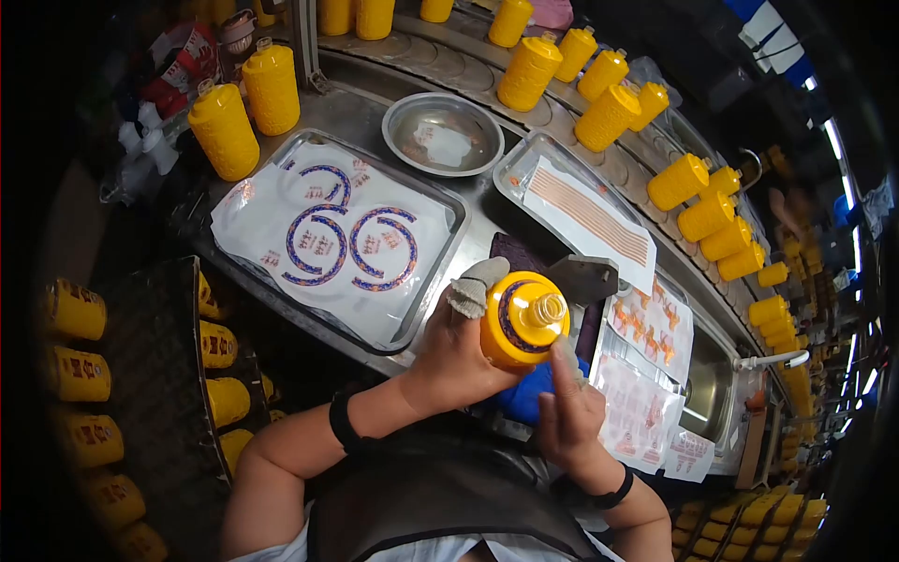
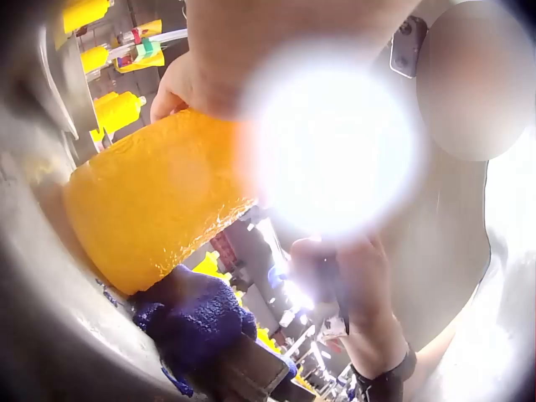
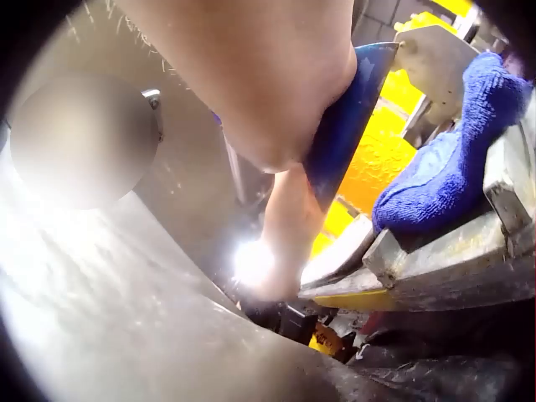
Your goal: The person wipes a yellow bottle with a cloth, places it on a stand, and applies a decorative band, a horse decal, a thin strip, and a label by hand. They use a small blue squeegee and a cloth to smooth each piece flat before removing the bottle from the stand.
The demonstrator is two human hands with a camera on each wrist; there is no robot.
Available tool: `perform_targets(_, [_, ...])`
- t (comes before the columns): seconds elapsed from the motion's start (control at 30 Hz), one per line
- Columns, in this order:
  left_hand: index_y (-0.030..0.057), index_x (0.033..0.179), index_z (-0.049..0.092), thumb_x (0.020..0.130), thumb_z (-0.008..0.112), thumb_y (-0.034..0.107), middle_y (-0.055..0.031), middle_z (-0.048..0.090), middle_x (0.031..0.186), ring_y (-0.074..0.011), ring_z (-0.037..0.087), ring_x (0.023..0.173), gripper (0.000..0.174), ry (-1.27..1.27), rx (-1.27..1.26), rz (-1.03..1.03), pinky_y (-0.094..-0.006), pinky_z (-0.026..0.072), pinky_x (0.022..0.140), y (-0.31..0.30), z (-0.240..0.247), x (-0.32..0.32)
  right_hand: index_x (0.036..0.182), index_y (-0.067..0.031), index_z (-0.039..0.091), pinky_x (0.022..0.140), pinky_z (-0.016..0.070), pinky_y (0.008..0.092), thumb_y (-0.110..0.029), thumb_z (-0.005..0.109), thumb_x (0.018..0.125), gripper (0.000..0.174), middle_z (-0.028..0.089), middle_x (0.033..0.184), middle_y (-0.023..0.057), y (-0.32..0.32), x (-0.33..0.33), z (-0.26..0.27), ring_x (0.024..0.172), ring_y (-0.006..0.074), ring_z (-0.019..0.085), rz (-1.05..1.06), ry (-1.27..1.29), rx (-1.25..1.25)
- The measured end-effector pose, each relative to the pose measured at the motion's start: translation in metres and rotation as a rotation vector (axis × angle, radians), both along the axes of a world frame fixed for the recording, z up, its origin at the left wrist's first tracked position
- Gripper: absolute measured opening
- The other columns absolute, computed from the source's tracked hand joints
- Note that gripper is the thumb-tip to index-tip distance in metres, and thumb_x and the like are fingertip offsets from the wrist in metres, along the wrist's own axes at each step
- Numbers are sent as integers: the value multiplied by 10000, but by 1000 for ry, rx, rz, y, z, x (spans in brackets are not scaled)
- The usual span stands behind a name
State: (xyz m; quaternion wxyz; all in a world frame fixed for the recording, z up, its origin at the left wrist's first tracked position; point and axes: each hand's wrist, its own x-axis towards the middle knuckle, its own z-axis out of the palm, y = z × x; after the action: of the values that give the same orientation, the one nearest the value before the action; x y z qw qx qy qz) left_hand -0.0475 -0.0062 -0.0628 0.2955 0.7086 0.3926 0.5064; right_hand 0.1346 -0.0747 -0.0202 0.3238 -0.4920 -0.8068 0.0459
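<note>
The left hand (image 1: 451, 361) grips a yellow bottle (image 1: 506, 343) by its side, with the clear glass neck tilted up toward the head camera. A dark patterned band (image 1: 508, 313) curves around the shoulder of the bottle. Whitish covers are on some fingertips. Close against the bottle's right side is the right hand (image 1: 571, 421), its index finger raised straight to the shoulder. In the left wrist view the yellow bottle (image 2: 159, 201) lies under the left hand (image 2: 276, 50), and glare hides part of it. The right hand (image 3: 268, 92) largely blocks the bottle in the right wrist view.
A tray (image 1: 456, 220) with curved patterned strips on white sheets lies left, beside a metal bowl (image 1: 393, 126). Another tray (image 1: 517, 155) holds striped sheets. Yellow bottles (image 1: 532, 73) line the conveyor behind. A blue cloth (image 3: 427, 188) and a sink (image 1: 709, 389) are nearby.
</note>
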Motion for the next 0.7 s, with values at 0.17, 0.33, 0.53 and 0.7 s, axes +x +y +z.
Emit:
perform_targets(0.17, [37, 1352, 369, 599, 904, 235, -182, 495, 1297, -335, 535, 1180, 945, -31, -73, -236, -385, 423, 1038, 19, 9, -24, 1358, 54, 512, 1001, 448, 336, -143, 510, 975, 431, 587, 1306, 249, 34, 17, 17, 1188, 310, 608, 57, 431, -492])
perform_targets(0.33, [68, 1306, 422, 566, 923, 204, -110, 544, 1234, -230, 564, 1152, 904, -25, -278, -522, -339, 446, 1010, 43, 19, -45, 1297, 3, 589, 958, 476, 326, -176, 495, 987, 371, 670, 1190, 175, 112, 11, 63, 1099, 268, 655, 407, 312, -859])
perform_targets(0.53, [84, 1306, 441, 582, 914, 217, -89, 554, 1238, -222, 570, 1158, 875, -75, -294, -566, -335, 446, 1010, 44, 14, -48, 1119, -64, 687, 703, 531, 351, -165, 549, 948, 242, 692, 831, 156, 153, -24, 93, 753, 305, 692, 763, -43, -877])
perform_targets(0.7, [86, 1308, 459, 583, 914, 246, -92, 554, 1250, -242, 575, 1161, 871, -7, -211, -530, -357, 452, 1005, 43, 17, -42, 1017, -151, 717, 523, 482, 388, -199, 636, 865, 179, 631, 667, 107, 136, -37, 120, 567, 306, 624, 736, -397, -617])
